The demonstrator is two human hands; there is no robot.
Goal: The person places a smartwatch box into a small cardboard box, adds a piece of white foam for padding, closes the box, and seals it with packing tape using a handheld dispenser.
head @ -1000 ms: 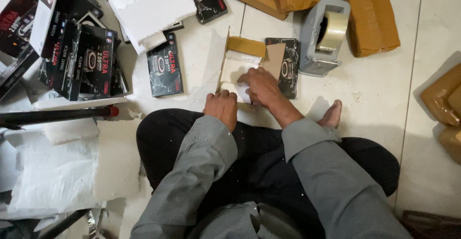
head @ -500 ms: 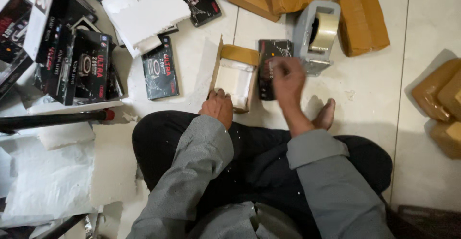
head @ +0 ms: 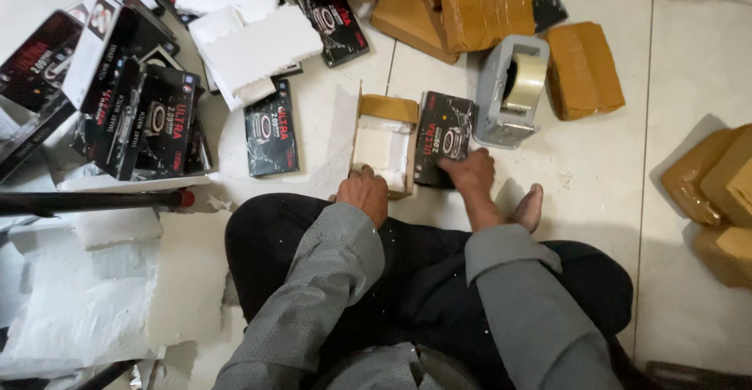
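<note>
An open cardboard box (head: pixel 384 146) sits on the tiled floor (head: pixel 595 163) just in front of the person's crossed legs, its flaps up and a white foam lining showing inside — nothing else visible in it. The left hand (head: pixel 364 194) rests at the box's near edge, fingers curled loosely against the cardboard, gripping nothing that can be made out. Touching the box's right side lies a flat black product box (head: pixel 445 135); the right hand (head: pixel 470 172) presses down on its near end, fingers spread flat rather than closed around it. Just right of that black box stands a grey tape dispenser (head: pixel 511 91) with a roll of clear tape. Beyond the dispenser, further from the open box, lie parcels wrapped in brown tape (head: pixel 583 69). To the left of the open box lies another black product box (head: pixel 270 128) — past it, a heap of the same boxes (head: pixel 133 116) and white foam sheets (head: pixel 262 49)
</note>
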